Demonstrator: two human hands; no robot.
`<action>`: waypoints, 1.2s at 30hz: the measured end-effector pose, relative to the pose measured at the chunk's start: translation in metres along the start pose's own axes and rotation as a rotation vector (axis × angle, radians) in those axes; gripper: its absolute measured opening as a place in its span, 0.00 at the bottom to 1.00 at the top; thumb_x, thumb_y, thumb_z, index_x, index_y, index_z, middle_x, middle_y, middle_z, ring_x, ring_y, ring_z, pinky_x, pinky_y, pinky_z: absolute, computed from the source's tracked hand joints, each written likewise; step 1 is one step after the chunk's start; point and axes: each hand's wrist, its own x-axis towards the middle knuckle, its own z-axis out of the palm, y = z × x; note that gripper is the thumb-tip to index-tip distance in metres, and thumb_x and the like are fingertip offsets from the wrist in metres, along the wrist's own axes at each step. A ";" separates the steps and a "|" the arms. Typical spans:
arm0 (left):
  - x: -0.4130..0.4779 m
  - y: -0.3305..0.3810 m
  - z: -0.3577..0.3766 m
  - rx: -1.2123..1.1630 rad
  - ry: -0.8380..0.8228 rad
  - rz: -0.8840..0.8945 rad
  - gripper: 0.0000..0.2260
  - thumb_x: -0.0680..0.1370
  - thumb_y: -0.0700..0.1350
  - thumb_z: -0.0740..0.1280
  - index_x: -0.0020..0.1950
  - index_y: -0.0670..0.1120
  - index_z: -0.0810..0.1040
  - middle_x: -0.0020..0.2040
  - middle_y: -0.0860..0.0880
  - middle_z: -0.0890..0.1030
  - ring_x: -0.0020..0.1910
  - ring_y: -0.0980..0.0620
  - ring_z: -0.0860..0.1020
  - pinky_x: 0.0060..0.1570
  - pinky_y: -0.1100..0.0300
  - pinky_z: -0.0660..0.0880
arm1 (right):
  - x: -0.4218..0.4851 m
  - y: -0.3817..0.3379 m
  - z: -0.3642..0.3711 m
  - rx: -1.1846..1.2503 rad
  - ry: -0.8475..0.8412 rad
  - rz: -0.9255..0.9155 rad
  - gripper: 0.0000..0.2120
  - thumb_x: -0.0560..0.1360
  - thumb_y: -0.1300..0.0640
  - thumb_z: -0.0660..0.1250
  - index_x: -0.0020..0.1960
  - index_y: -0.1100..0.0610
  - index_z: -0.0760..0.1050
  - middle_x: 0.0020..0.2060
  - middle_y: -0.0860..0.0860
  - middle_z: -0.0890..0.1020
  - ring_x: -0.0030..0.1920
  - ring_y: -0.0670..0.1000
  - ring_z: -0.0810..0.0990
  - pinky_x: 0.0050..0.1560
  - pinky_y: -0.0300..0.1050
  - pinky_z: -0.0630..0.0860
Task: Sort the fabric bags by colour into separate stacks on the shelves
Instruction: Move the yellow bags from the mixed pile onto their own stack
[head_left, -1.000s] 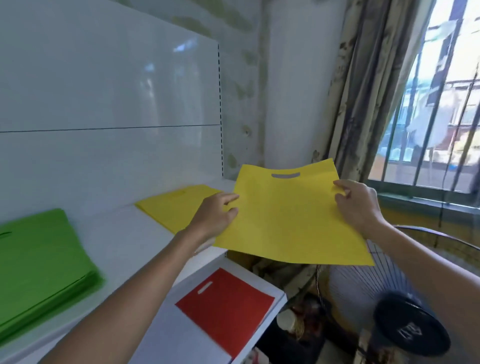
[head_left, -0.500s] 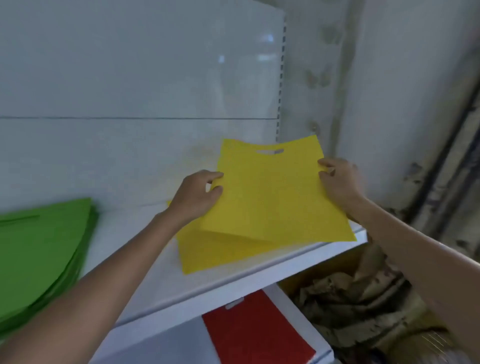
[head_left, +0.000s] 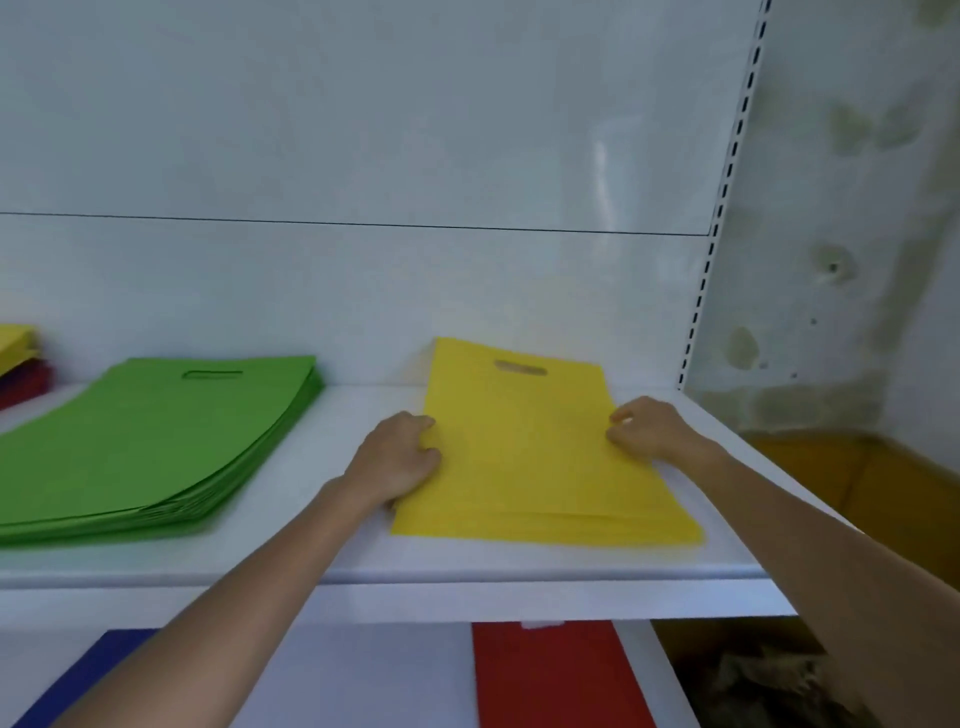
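Pinching yellow bags between fingers, left hand and right hand rest on a white shelf by a stained wall.

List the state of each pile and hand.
yellow stack: flat on upper shelf, held at both sides
green stack: flat, untouched
red bag: flat on lower shelf
blue bag: flat on lower shelf
left hand: grips yellow stack's left edge
right hand: pinches its right edge
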 end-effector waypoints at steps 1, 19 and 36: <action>0.000 -0.002 0.002 0.018 0.006 -0.030 0.23 0.77 0.45 0.63 0.71 0.45 0.66 0.64 0.42 0.72 0.63 0.45 0.71 0.60 0.58 0.67 | 0.001 0.002 0.003 0.005 -0.025 0.006 0.16 0.76 0.58 0.62 0.62 0.62 0.76 0.63 0.58 0.75 0.62 0.57 0.73 0.60 0.45 0.69; -0.009 0.007 0.007 -0.089 0.131 -0.142 0.13 0.73 0.48 0.67 0.56 0.49 0.78 0.57 0.48 0.76 0.59 0.49 0.73 0.54 0.59 0.68 | -0.015 0.021 0.002 0.366 -0.104 -0.006 0.17 0.74 0.59 0.67 0.63 0.57 0.75 0.55 0.53 0.74 0.62 0.54 0.72 0.55 0.39 0.66; -0.033 -0.014 -0.057 0.035 0.296 -0.082 0.15 0.74 0.48 0.66 0.60 0.47 0.76 0.60 0.45 0.74 0.60 0.47 0.73 0.58 0.55 0.71 | -0.013 -0.070 -0.012 0.201 0.232 -0.280 0.15 0.75 0.61 0.63 0.62 0.59 0.75 0.60 0.58 0.76 0.56 0.57 0.76 0.57 0.47 0.70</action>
